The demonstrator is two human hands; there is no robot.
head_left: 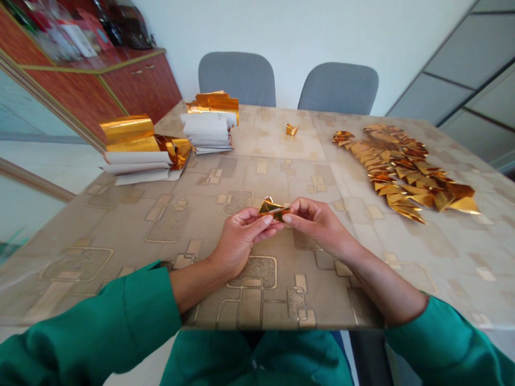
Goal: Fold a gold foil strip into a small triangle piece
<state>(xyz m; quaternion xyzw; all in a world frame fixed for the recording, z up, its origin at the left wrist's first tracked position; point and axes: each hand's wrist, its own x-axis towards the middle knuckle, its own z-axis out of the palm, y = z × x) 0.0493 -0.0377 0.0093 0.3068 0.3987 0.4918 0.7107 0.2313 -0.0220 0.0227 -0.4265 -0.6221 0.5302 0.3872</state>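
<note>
A small folded piece of gold foil paper [272, 208] is held over the near middle of the table, between both hands. My left hand [241, 236] pinches its left end, thumb on top and fingers beneath. At the right end, my right hand [316, 222] grips it between thumb and fingertips. Creased, angular faces show on the gold side, and a small pale point sticks up at its back. The fingers hide its underside and both ends.
Two stacks of gold-and-white paper sheets [139, 161] [209, 131] lie at the back left. One folded gold piece [292, 130] stands at the back middle. Rows of folded gold pieces [396, 166] spread over the right side. Two grey chairs [237, 80] [338, 88] stand behind the patterned table [193, 209].
</note>
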